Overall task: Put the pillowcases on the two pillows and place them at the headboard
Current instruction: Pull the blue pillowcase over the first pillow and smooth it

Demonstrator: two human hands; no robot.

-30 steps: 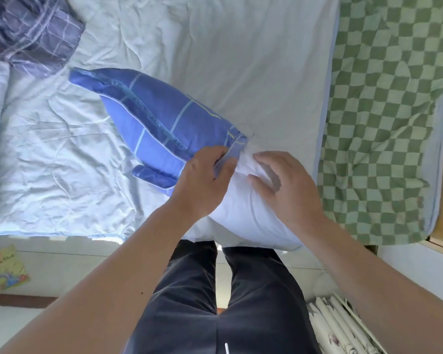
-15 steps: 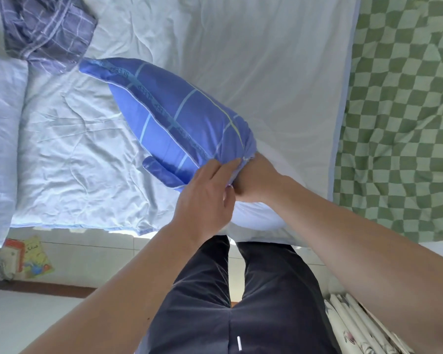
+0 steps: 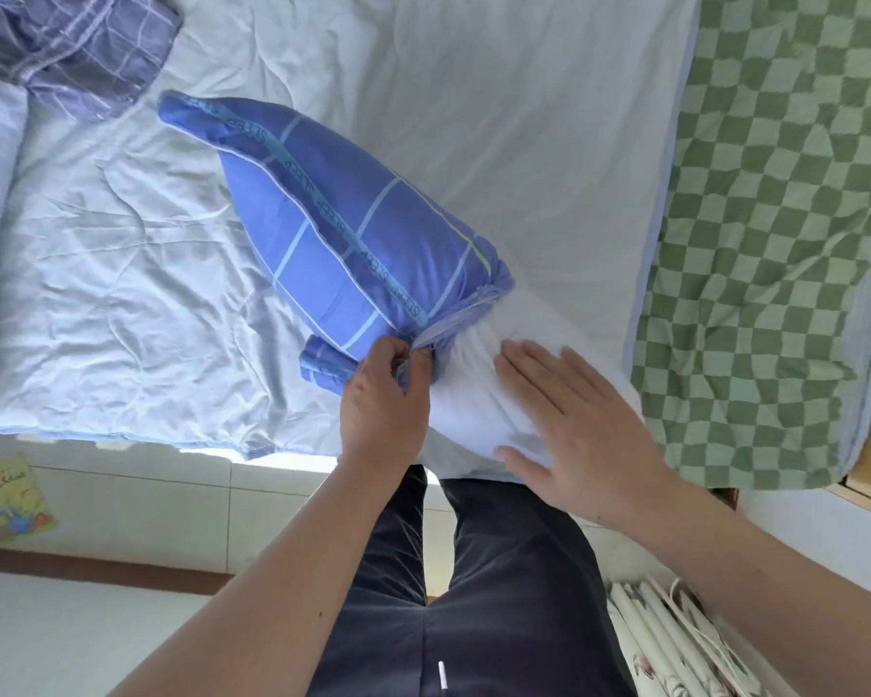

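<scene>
A person's left hand [image 3: 383, 399] pinches the open edge of a blue plaid pillowcase [image 3: 345, 228] drawn most of the way over a white pillow [image 3: 478, 394] on a pale blue bed sheet [image 3: 473, 93]. The right hand [image 3: 579, 425], fingers straight and spread, lies flat on the pillow's bare end, just beside the pillowcase opening.

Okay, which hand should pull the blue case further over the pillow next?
Probably the left hand: it already pinches the blue pillowcase at its opening. The right hand lies flat on the bare white pillow, steadying it.
</scene>
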